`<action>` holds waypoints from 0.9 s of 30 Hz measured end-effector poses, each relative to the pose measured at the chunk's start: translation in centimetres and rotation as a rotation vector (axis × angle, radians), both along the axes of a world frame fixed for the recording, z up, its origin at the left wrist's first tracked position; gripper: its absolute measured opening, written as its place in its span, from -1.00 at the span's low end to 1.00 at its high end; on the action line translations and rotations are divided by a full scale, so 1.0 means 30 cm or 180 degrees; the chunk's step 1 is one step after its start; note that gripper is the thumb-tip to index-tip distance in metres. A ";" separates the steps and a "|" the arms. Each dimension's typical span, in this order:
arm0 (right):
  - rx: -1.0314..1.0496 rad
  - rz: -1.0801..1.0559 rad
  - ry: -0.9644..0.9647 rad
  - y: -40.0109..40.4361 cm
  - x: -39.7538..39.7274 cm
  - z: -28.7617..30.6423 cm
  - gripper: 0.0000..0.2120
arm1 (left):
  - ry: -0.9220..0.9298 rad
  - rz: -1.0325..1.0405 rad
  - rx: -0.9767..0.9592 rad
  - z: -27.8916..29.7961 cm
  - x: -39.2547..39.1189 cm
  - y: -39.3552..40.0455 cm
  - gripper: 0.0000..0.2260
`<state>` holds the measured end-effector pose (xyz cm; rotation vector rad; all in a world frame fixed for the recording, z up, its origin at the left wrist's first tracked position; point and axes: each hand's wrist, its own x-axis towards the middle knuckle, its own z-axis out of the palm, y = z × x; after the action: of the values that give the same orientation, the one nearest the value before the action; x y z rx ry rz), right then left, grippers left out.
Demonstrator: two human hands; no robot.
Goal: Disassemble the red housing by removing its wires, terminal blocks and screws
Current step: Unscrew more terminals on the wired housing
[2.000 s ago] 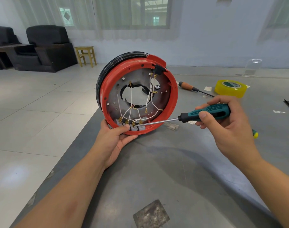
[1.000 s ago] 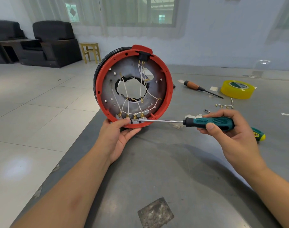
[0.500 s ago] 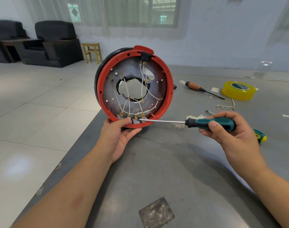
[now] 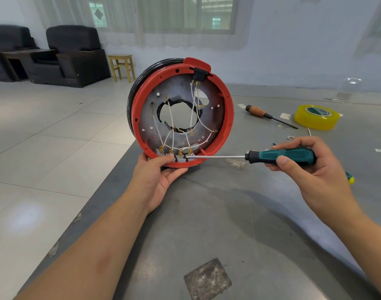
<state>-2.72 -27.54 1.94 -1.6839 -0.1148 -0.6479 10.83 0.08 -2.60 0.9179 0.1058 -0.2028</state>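
red housing (image 4: 228,118), white wires (image 4: 192,109), teal-handled screwdriver (image 4: 287,156), seemingly translucent yellow tape (image 4: 315,121)

The housing (image 4: 227,118) stands on edge at the frame's centre, on the left rim of the table (image 4: 239,224), with the left hand (image 4: 155,180) under its lower edge. To its right the right hand (image 4: 315,169) holds a screwdriver (image 4: 280,156) level, tip at the terminal blocks (image 4: 181,158) inside the lower rim. Behind, at right, a second screwdriver (image 4: 265,114) lies left of a tape roll (image 4: 317,116); armchairs (image 4: 72,57) and a stool (image 4: 122,66) stand upper left.
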 end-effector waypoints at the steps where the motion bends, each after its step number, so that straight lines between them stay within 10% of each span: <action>1: -0.0044 -0.0003 -0.0023 0.002 -0.001 0.005 -0.80 | -0.0016 -0.0001 0.0018 -0.001 0.001 -0.001 -0.58; 27: -0.0546 -0.0103 -0.0069 0.032 -0.017 -0.079 -0.81 | 0.0076 0.0133 -0.0326 0.010 -0.007 0.010 -0.59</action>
<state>-3.22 -26.57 -0.44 -1.8470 -0.1626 -0.6966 10.62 0.37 -2.30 0.8106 0.1354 -0.1790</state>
